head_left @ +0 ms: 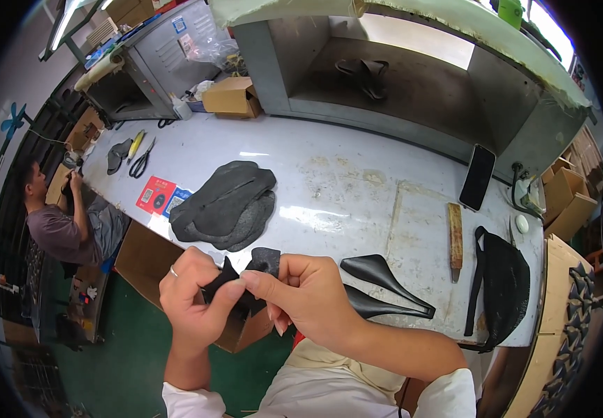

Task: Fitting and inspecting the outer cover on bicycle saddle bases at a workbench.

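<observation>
1. Small black fabric piece (246,275): dark, flat, irregular cut with pointed corners, slightly crumpled.
2. Pose: held up off the table, pinched at both ends.
3. Location: lower centre of frame, just in front of the table's near edge.

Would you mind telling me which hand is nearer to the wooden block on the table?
Right. The right hand is left of the wooden block, partway toward it; the left hand sits farther left, beyond the right hand.

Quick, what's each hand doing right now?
Left hand: closed, pinching the small black leather piece.
Right hand: closed, pinching the same piece.
</observation>
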Demonstrator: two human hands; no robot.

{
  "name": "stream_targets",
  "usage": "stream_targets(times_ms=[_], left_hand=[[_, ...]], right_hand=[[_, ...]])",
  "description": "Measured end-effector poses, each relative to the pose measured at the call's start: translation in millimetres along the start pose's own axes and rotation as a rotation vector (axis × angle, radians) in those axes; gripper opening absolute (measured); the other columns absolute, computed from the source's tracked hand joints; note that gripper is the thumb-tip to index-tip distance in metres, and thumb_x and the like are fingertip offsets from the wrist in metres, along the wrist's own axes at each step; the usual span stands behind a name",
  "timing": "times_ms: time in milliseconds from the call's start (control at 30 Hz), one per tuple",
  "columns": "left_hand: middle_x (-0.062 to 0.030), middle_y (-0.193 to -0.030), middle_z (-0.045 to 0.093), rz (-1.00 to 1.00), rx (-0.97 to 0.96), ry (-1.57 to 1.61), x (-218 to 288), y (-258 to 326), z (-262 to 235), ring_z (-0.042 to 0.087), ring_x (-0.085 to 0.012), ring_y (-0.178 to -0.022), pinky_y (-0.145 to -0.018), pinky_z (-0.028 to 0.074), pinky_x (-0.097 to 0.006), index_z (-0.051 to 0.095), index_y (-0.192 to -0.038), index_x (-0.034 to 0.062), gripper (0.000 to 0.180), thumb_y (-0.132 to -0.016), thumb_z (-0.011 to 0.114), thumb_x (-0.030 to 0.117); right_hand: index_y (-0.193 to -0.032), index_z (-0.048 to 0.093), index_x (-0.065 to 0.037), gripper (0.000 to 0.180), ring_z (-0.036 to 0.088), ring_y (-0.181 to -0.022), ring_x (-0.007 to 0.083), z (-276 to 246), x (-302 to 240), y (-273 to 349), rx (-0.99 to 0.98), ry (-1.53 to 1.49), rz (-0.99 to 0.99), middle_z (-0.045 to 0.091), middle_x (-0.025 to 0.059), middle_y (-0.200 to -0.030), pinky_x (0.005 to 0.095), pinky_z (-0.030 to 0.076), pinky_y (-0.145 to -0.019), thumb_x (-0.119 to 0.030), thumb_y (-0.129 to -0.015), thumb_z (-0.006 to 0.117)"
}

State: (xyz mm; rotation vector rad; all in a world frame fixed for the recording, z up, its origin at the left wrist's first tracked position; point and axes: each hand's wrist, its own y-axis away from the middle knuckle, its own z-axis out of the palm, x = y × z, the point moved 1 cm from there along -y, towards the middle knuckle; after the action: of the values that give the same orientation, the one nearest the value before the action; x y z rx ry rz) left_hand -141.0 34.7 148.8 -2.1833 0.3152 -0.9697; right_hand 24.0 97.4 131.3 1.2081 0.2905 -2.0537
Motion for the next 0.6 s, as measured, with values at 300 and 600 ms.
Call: stream_targets(times_ms=[300,600], left_hand=[[-0.0013,-0.073,0.049,-0.702,0.588,0.579,-39.1,-9.1,2.6,0.05,-0.0103,-0.07,-0.065,0.044,-0.026,0.048,-0.079,0.008,0.018,-0.093,0.061,0.01],[-0.0083,-0.091,0.068,-0.894,0.703,0.983,-124.4,-8.2,-89.1,0.065,-0.0209,-0.084,-0.078,0.054,-0.035,0.063,-0.103,0.0056,0.022,-0.098,0.059,0.027]], right_hand=[[-0.062,0.049,-0.005,0.04,0.047,-0.041,0.0043,-1.1,17.6,32.0,0.096,-0.017,-0.092,0.053,0.0,-0.051,0.023,0.033,-0.037,-0.02,-0.091,0.073],[-0.063,0.052,-0.003,0.033,0.047,-0.049,0.0024,-63.0,11.3,81.8,-0.215,0.232,-0.254,0.054,-0.0022,-0.055,0.0226,0.034,-0.045,-0.01,-0.086,0.075]])
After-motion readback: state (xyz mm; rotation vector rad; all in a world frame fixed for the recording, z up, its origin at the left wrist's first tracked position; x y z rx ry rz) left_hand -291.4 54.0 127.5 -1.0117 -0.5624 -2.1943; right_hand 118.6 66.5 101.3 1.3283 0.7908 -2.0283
